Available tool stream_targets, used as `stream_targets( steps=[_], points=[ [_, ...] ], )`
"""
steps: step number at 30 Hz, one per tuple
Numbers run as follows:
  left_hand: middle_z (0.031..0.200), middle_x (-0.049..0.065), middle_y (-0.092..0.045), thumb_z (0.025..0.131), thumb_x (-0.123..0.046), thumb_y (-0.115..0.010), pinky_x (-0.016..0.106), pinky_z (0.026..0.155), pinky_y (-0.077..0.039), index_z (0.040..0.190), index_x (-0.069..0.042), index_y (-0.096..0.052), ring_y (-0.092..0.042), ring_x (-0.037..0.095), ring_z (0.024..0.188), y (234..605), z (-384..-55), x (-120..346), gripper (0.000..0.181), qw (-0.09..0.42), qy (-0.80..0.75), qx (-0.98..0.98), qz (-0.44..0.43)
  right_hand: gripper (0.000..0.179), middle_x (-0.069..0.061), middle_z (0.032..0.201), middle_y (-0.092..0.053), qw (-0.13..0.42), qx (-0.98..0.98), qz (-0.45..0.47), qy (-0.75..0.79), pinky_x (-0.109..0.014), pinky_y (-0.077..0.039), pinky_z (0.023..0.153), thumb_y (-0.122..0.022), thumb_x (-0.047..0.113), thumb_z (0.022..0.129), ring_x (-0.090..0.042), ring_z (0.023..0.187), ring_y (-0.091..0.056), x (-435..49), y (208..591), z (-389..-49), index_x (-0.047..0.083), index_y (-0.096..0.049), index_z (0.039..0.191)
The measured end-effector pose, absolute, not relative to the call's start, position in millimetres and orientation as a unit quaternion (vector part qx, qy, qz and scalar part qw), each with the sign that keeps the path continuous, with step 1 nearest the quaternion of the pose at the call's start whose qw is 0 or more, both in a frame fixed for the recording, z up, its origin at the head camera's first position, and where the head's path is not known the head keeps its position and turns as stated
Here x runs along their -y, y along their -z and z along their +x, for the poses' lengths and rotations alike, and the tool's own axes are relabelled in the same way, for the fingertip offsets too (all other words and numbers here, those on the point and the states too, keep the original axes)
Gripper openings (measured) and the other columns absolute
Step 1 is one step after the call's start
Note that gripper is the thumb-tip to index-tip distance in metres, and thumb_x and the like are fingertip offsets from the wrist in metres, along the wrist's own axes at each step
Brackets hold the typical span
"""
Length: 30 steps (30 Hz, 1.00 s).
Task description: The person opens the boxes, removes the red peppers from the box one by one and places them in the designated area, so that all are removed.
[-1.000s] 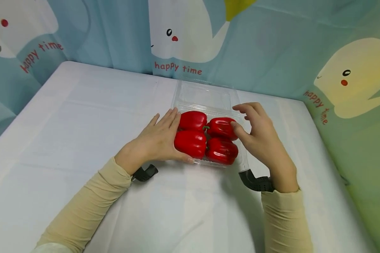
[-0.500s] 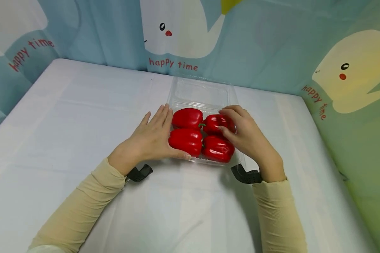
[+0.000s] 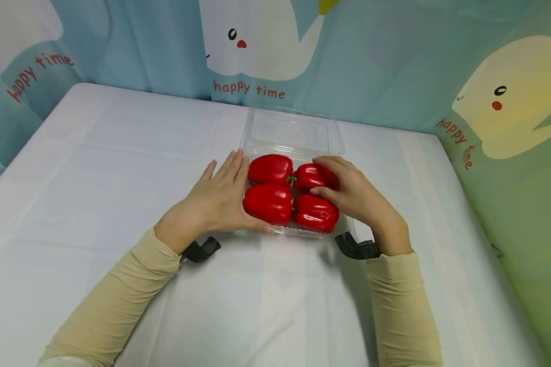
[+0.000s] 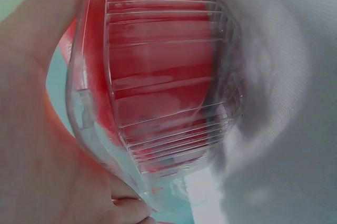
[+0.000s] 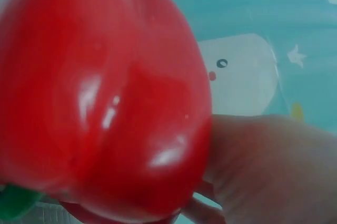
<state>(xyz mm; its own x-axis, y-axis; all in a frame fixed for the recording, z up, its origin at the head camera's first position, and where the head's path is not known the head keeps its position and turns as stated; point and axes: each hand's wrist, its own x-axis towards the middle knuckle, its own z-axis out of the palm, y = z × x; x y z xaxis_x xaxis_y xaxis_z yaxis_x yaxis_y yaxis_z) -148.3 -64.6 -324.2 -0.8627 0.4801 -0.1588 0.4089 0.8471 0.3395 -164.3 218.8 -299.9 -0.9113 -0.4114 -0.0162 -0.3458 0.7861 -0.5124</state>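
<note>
Several red bell peppers lie on their sides in a clear plastic container (image 3: pixel 303 233), stems inward. My right hand (image 3: pixel 362 191) grips the far right pepper (image 3: pixel 309 175), thumb on its near side and fingers over its far side. Just below the thumb is the near right pepper (image 3: pixel 316 214). My left hand (image 3: pixel 216 199) rests along the container's left side, fingers straight, thumb along the front rim, beside the far left pepper (image 3: pixel 271 169) and near left pepper (image 3: pixel 267 205). In the left wrist view, the ribbed container wall (image 4: pixel 163 66) shows red through it.
The container's clear lid (image 3: pixel 289 130) lies folded back toward the table's far edge. A white cloth covers the table (image 3: pixel 133 153). Behind it and to the right hangs a printed curtain (image 3: pixel 385 66). Each wrist carries a black mount (image 3: pixel 358 248).
My right hand has moved left and down onto the far right pepper and taken hold of it. My left hand stays against the container. The head view has shifted slightly.
</note>
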Motion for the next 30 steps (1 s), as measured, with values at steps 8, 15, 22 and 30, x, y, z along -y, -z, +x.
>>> stream_targets(
  steps=[8,15,22,30],
  points=[
    [0.168,0.014,0.003,0.066,-0.089,-0.059,0.058,0.124,-0.002,0.159,-0.003,0.000,0.004,0.030,0.156,325.3,-148.3,64.4,0.139,0.124,-0.149,-0.954,0.227,0.053,-0.019,0.141,-0.054,0.027,-0.935,-0.245,0.255,-0.054,-0.039,0.112,-0.071,0.010,0.091,-0.037,0.135,-0.043,-216.2,304.6,-166.5,-0.002,-0.051,0.139],
    [0.168,0.014,0.003,0.065,-0.090,-0.058,0.058,0.124,-0.002,0.159,-0.003,0.001,0.005,0.029,0.156,325.1,-147.7,64.2,0.141,0.128,-0.144,-0.955,0.225,0.051,-0.019,0.140,-0.054,0.004,-0.928,-0.249,0.279,-0.053,-0.042,0.107,-0.068,0.009,0.093,-0.036,0.130,-0.047,-219.5,305.8,-165.3,-0.002,-0.051,0.139],
    [0.168,0.014,0.003,0.064,-0.090,-0.058,0.057,0.124,-0.003,0.159,-0.002,0.000,0.004,0.030,0.156,323.9,-147.4,64.8,0.141,0.126,-0.143,-0.956,0.222,0.050,-0.011,0.134,-0.058,-0.036,-0.924,-0.233,0.302,-0.042,-0.048,0.092,-0.067,0.011,0.093,-0.022,0.108,-0.055,-222.1,303.3,-163.1,0.003,-0.053,0.140],
    [0.168,0.015,0.002,0.064,-0.090,-0.059,0.058,0.124,-0.003,0.158,-0.002,0.000,0.005,0.030,0.156,322.6,-147.4,65.8,0.142,0.126,-0.146,-0.956,0.222,0.063,-0.012,0.148,-0.047,0.037,-0.935,-0.198,0.292,-0.054,-0.047,0.102,-0.068,0.020,0.094,-0.031,0.133,-0.042,-221.6,304.7,-165.4,0.009,-0.041,0.150]
  ],
)
